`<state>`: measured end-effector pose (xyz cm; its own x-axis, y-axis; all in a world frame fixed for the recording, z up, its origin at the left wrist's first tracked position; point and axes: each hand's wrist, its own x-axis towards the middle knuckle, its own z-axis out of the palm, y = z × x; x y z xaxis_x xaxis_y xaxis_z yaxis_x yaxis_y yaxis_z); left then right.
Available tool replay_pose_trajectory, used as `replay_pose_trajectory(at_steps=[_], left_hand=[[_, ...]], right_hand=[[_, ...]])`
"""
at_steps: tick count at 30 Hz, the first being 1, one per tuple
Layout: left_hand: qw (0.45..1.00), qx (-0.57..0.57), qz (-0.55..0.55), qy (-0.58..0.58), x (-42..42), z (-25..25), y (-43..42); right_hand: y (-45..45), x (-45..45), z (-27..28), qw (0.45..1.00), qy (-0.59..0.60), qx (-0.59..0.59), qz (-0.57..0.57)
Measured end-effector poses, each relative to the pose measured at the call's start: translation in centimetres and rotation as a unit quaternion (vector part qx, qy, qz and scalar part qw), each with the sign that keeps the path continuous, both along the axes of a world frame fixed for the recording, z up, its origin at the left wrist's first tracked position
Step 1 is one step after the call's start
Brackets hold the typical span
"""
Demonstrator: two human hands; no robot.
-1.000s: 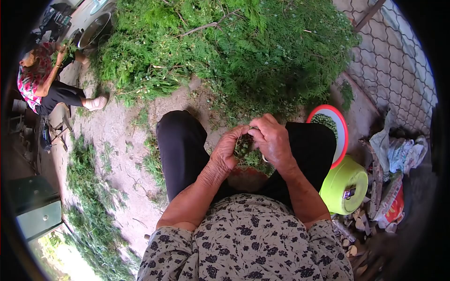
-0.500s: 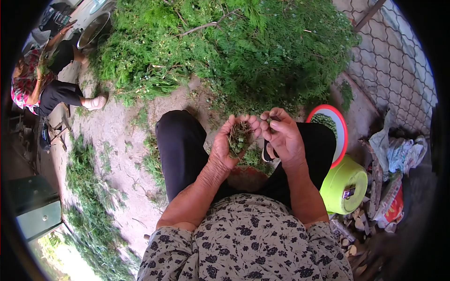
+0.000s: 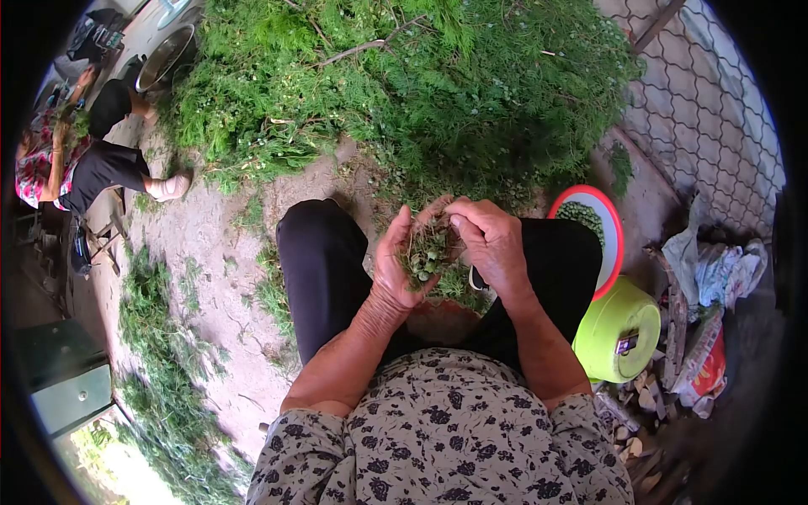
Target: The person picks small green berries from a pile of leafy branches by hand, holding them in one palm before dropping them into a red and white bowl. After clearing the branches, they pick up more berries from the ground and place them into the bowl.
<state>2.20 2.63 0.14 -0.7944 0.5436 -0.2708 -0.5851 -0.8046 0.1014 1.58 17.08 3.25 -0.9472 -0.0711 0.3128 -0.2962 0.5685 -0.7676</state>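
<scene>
Cupped between my knees, my left hand (image 3: 394, 268) holds a clump of small green cones (image 3: 429, 252) mixed with dry brown twigs. My right hand (image 3: 492, 240) meets it at the upper right edge of the clump, thumb and forefinger pinched together. Whatever sits between those fingertips is too small to make out. Beyond both hands rises a big heap of green conifer branches (image 3: 404, 93) dotted with pale cones. By my right knee stands a white basin with a red rim (image 3: 619, 244), with many small green cones inside.
A lime-green tub (image 3: 623, 332) lies tipped beside the basin, near firewood (image 3: 648, 404) and plastic bags (image 3: 715, 269). Loose sprigs (image 3: 164, 337) cover the ground at left. Another person (image 3: 76, 160) sits at upper left near a metal bowl (image 3: 167, 57). Patterned paving (image 3: 707, 109) lies at upper right.
My right hand has moved left and turned, its pinched fingers now at the clump in my left hand. The other person's arms have shifted.
</scene>
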Motion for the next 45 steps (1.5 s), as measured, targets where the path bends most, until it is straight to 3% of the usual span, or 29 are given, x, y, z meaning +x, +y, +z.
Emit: replay_pose_trajectory(at_steps=[4,8,13,18,20,21,22,23,27,29,30,31,32,37,40,42,43,45], left_hand=[[1.0,0.012,0.005,-0.008,-0.1,0.2,0.0],[0.997,0.072,-0.024,-0.005,0.1,-0.7,-0.2],[0.999,0.02,-0.013,-0.027,0.1,-0.6,-0.2],[0.999,0.045,-0.02,0.003,0.1,-0.5,-0.2],[1.0,-0.001,-0.001,-0.023,0.0,0.4,-0.1],[1.0,-0.001,-0.001,-0.023,0.0,0.5,0.0],[1.0,0.022,0.005,-0.005,-0.1,0.5,0.0],[0.999,0.044,0.011,0.012,-0.1,0.6,0.1],[0.999,0.033,0.022,0.003,-0.1,1.1,0.3],[0.999,0.022,0.018,0.017,-0.1,1.2,0.3],[0.999,0.022,0.018,0.017,-0.2,1.2,0.3],[0.999,0.035,0.019,0.018,-0.2,1.1,0.3],[0.998,0.048,0.02,0.018,-0.2,1.1,0.2],[0.999,0.036,0.006,0.016,0.0,0.4,0.1],[0.994,0.102,-0.008,0.026,0.0,-1.9,-0.4],[0.987,0.157,-0.015,0.038,0.1,-2.1,-0.5],[0.992,0.121,-0.01,0.021,0.1,-1.6,-0.5],[0.996,0.085,-0.005,0.004,0.1,0.1,-0.2]], right_hand=[[-0.7,-0.1,0.7,0.997,0.022,-0.064,0.026],[-1.1,-0.1,1.0,0.999,0.009,-0.002,0.051],[-0.8,0.0,1.1,0.995,-0.024,0.07,0.063],[-0.2,0.2,0.5,0.994,-0.043,-0.1,0.011],[0.7,0.3,0.6,0.99,-0.062,-0.128,0.023],[1.2,0.5,1.7,0.943,-0.187,-0.273,0.034],[1.5,0.6,2.3,0.86,-0.305,-0.408,0.043],[1.6,0.6,1.9,0.767,-0.325,-0.552,0.046],[1.6,0.7,1.9,0.715,-0.313,-0.622,0.068],[1.5,1.0,1.9,0.9,-0.284,-0.325,0.061],[1.3,0.9,1.8,0.9,-0.284,-0.326,0.061],[0.7,0.9,1.6,0.966,-0.16,-0.186,0.083],[0.3,0.8,1.4,0.994,-0.03,-0.038,0.101],[-0.3,0.9,0.5,0.995,-0.02,0.003,0.103],[-0.3,0.6,0.3,0.999,0.046,0.0,0.016],[0.3,0.6,0.7,1.0,-0.009,-0.018,0.003],[0.3,0.6,0.3,0.996,-0.035,-0.084,-0.001],[0.8,0.6,0.5,0.994,-0.058,-0.092,-0.002]])
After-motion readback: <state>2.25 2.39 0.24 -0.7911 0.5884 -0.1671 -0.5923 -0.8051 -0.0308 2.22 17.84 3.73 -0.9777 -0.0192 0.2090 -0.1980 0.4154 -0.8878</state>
